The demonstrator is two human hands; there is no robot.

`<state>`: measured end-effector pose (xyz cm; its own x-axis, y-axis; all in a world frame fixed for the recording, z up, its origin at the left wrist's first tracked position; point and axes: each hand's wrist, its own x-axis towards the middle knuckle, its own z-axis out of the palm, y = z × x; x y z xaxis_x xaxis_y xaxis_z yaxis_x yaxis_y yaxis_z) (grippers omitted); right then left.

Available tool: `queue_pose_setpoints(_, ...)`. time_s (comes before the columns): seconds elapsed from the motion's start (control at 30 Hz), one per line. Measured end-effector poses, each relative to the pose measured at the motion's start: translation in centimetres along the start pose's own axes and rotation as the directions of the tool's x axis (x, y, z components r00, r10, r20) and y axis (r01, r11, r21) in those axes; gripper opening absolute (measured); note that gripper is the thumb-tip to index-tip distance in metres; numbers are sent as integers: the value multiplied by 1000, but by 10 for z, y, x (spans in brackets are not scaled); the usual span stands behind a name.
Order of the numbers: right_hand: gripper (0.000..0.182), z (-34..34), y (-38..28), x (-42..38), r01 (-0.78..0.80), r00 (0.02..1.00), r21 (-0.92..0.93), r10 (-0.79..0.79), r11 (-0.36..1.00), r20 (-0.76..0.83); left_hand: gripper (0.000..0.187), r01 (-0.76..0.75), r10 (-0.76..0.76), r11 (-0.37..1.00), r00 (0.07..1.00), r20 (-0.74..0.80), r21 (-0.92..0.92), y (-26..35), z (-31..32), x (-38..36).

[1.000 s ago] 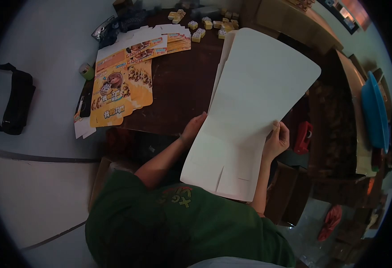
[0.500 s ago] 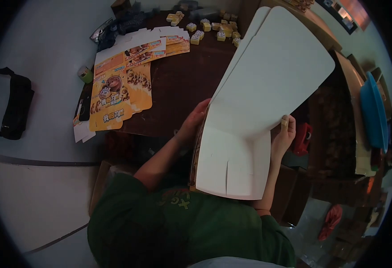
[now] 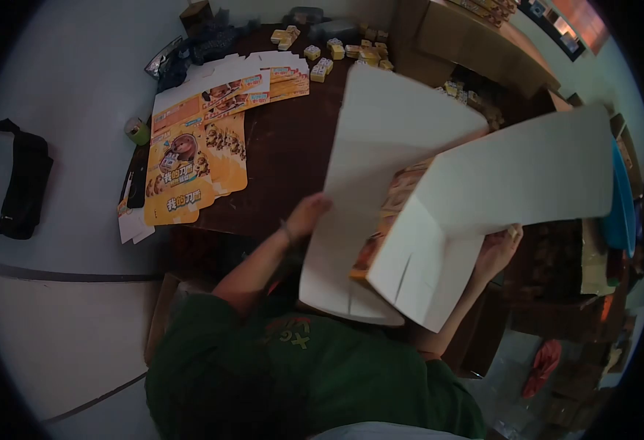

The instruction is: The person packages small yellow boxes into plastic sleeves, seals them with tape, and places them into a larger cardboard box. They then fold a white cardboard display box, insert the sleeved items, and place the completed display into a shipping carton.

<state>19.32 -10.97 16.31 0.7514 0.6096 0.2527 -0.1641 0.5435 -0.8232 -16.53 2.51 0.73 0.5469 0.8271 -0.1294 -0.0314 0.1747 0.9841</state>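
Two open cardboard boxes, white inside with tall raised lids, overlap in front of my body. My left hand (image 3: 310, 214) is closed on the left edge of the rear box (image 3: 344, 213), its fingertips partly hidden by the board. The front box (image 3: 417, 264) leans across it to the right, tilted, and shows a printed orange-brown side. My right hand (image 3: 501, 249) grips this box at its right side, with the fingers curled and part of the palm behind the board. A slit runs through one inner panel of each box.
Flat printed yellow cartons (image 3: 183, 161) lie fanned on the dark table (image 3: 282, 147). Small yellow-and-white packs (image 3: 322, 70) sit at its back. A green can (image 3: 137, 132) is at the left edge. A blue basin (image 3: 623, 198) and a large cardboard carton (image 3: 476, 44) stand right.
The two boxes, nested together before, are now spread apart. The front one has swung right and down with my right hand; my left hand has moved slightly down with the rear one.
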Motion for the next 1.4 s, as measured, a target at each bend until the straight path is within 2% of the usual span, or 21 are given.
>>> queue_pose_setpoints(0.03, 9, -25, -1, 15, 18, 997, 92, -25, 996, 71, 28, -17, 12, 999, 994, -106, -42, 17, -29, 1)
queue_pose_setpoints(0.13, 7, -16, -21, 20, 62, 989, -85, -73, 994, -132, 30, -122, 85, 989, 934, -348, -88, 76, -148, 4)
queue_pose_setpoints(0.17, 8, -19, -14, 23, 98, 990, -104, -108, 990, -92, 34, -115, 168, 985, 829, -533, 132, 100, -177, 2)
queue_pose_setpoints(0.2, 8, -25, 3, 27, 134, 988, -124, -142, 983, -55, 38, -175, 144, 985, 791, -595, 6, 108, -225, 10)
queue_pose_setpoints(0.27, 8, -39, 43, 30, 143, 990, -124, -142, 982, 18, 47, -89, 135, 991, 684, -717, 101, 157, -275, 16)
queue_pose_setpoints(0.3, 8, -36, 65, 31, 117, 992, -98, -112, 988, 57, 50, -45, 203, 972, 653, -730, 229, 154, -321, 30)
queue_pose_setpoints(0.33, 7, -10, 83, 24, 77, 997, -173, -81, 982, -19, 53, -2, 279, 935, 625, -730, 356, 145, -376, 46)
queue_pose_setpoints(0.4, 9, 10, 134, 18, 77, 997, -219, -74, 973, 21, 62, 166, 196, 914, 619, -761, 371, 124, -442, 68)
queue_pose_setpoints(0.47, 12, 13, 168, 14, 51, 996, -234, -33, 971, 82, 72, 312, 111, 883, 588, -801, 351, 112, -464, 80)
queue_pose_setpoints(0.6, 15, 28, 170, 10, -12, 974, -310, 81, 951, 211, 78, 148, 182, 937, 563, -806, 315, 112, -421, 79)
queue_pose_setpoints(0.67, 16, 30, 176, 8, -11, 970, -302, 84, 953, 229, 74, 239, 460, 813, 295, -837, 531, 111, -359, 58)
queue_pose_setpoints(0.73, 18, 43, 176, 5, -6, 976, -283, 67, 959, 205, 76, -136, 683, 718, 332, -651, 683, 115, -253, 30)
queue_pose_setpoints(0.8, 19, 48, 181, 0, 65, 967, -310, 17, 949, 255, 80, -315, 684, 709, 524, -507, 630, 116, -145, 15)
queue_pose_setpoints(0.87, 20, 52, 185, -8, 40, 950, -309, 60, 950, 306, 76, -366, 786, 550, 531, -317, 750, 95, -72, 20)
queue_pose_setpoints(0.93, 21, 61, 184, -13, 61, 933, -334, 65, 941, 354, 72, -434, 654, 644, 740, -159, 631, 96, -28, 36)
queue_pose_setpoints(1.0, 26, 68, 179, -21, 116, 924, -381, 41, 917, 380, 57, -371, 424, 851, 903, -69, 372, 58, -33, 72)
queue_pose_setpoints(1.07, 30, 72, 183, -31, 39, 941, -355, 85, 934, 327, 40, -397, 387, 917, 909, -152, -39, 36, -35, 95)
queue_pose_setpoints(1.13, 39, 69, 176, -29, -8, 931, -328, 126, 945, 343, 41, -348, 270, 901, 918, -291, -261, 51, -6, 89)
queue_pose_setpoints(1.23, 41, 64, 171, -16, -409, 818, -460, 540, 788, 198, 47, -199, 141, 971, 926, -352, -135, 60, 0, 91)
queue_pose_setpoints(1.33, 36, 52, 190, -13, -485, 748, -497, 636, 719, 189, 49, -155, 160, 987, 933, -322, 41, 38, -22, 97)
queue_pose_setpoints(1.4, 32, 58, 176, -24, -340, 835, -480, 495, 809, 242, 51, -161, 190, 981, 919, -345, 112, 34, -43, 103)
